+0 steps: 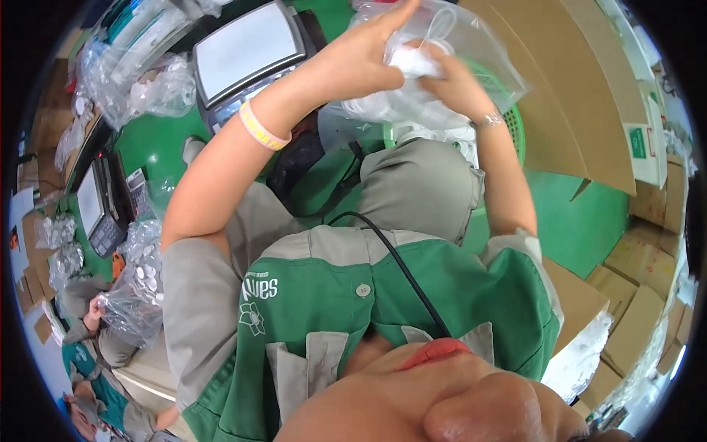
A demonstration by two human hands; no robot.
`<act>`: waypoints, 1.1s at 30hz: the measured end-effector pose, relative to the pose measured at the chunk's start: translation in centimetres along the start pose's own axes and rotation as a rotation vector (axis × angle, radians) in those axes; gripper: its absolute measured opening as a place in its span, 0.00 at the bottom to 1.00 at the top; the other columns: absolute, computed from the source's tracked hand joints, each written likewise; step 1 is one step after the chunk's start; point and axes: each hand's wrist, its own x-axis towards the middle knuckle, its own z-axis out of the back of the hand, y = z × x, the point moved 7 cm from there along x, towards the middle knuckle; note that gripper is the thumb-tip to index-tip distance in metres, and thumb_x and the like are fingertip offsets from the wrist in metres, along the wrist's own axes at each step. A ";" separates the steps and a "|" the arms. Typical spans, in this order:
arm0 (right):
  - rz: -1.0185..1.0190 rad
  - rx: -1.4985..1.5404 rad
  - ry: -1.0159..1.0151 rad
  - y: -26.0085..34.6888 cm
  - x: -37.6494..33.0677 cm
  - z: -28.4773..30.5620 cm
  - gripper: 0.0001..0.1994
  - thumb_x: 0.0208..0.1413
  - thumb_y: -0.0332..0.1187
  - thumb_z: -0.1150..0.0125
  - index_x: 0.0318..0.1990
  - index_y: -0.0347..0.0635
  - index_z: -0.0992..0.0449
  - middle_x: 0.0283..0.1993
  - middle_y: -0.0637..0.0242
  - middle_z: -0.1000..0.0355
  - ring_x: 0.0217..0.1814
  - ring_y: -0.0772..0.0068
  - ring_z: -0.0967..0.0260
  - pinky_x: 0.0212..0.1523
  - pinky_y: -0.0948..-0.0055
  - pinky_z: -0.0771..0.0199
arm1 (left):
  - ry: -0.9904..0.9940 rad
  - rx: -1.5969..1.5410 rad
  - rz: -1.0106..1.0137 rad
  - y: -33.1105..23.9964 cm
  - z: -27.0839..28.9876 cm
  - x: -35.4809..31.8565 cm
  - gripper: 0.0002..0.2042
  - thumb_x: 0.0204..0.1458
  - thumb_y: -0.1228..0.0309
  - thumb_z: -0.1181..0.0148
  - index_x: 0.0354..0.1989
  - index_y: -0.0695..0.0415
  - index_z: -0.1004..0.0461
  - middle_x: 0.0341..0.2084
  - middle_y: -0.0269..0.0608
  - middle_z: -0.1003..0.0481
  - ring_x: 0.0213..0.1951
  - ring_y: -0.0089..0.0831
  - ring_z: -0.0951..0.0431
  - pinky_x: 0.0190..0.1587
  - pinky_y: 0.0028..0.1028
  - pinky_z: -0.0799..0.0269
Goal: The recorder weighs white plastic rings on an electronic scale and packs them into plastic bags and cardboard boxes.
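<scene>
A clear plastic bag [486, 44] is held up over a green basket [517, 129] in front of me. My left hand [361, 62], with a pale band at its wrist, grips the bag's left side; its index finger stretches forward and the other fingers are partly hidden. In my right hand [453, 85] is a white coiled cable [416, 62], pinched between thumb and fingers at the bag. A thin white loop rises from it, and my left thumb lies close beside it. More white bundles [442, 136] lie below, in the basket.
A scale with a pale flat plate [250, 51] stands left of my hands. An open cardboard box [567, 81] rises on the right, with stacked cartons [641, 250] beyond. A second scale [103, 206] and a co-worker [103, 368] with plastic bags are at far left.
</scene>
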 end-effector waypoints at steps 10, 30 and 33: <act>0.102 -0.729 0.376 9.2 10.5 -1.0 0.12 0.51 0.28 0.51 0.43 0.35 0.30 0.40 0.59 0.28 0.40 0.68 0.32 0.46 0.75 0.35 | -0.478 -0.168 -0.003 -2.4 14.7 -4.4 0.34 0.37 0.85 0.57 0.60 0.66 0.54 0.59 0.48 0.48 0.17 0.17 0.38 0.19 0.18 0.41; 0.667 -0.333 -0.220 17.2 24.7 -11.1 0.12 0.46 0.34 0.45 0.38 0.38 0.28 0.34 0.56 0.30 0.37 0.63 0.31 0.39 0.72 0.32 | -0.988 0.233 0.237 11.6 31.0 -16.3 0.25 0.39 0.83 0.58 0.50 0.54 0.32 0.11 0.28 0.39 0.14 0.17 0.44 0.18 0.19 0.46; 0.603 -0.144 -0.107 18.9 23.5 -12.3 0.08 0.49 0.30 0.45 0.35 0.37 0.27 0.29 0.65 0.29 0.31 0.79 0.34 0.32 0.81 0.34 | -0.955 0.202 0.190 9.2 30.2 -16.1 0.24 0.41 0.81 0.56 0.51 0.55 0.33 0.11 0.26 0.41 0.14 0.15 0.47 0.18 0.18 0.49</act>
